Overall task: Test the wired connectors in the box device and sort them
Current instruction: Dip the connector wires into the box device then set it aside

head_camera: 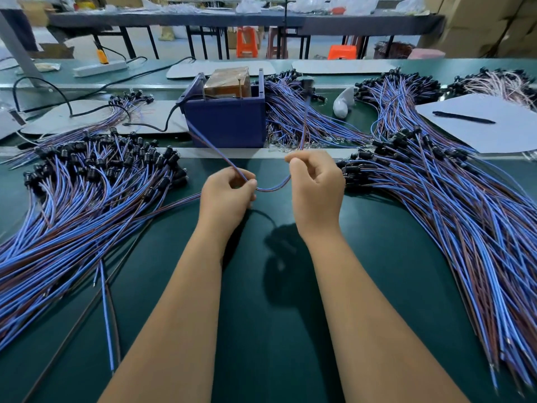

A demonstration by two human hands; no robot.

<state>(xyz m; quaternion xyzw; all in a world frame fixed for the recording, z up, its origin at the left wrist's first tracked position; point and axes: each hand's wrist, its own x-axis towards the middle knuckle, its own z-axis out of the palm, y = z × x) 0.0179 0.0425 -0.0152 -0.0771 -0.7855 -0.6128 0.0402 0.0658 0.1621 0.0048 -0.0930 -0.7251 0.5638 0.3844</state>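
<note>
A dark green table fills the view from the head camera. Large heaps of blue-and-brown wired connectors are spread across it: one heap on the left, one on the right, and a third behind the box device on its right side. The dark blue box device is set at the table's centre, farther from the viewer, with a brown block seen inside it. To the right, a sheet of grey paper with a black pen on it is laid over the wires. Two bare forearms are extended over the table. A single wired connector is pinched between both hands: the left hand is closed around one stretch, the right hand around another. One end is seen running toward the box; the other, black-tipped, is raised above.
</note>
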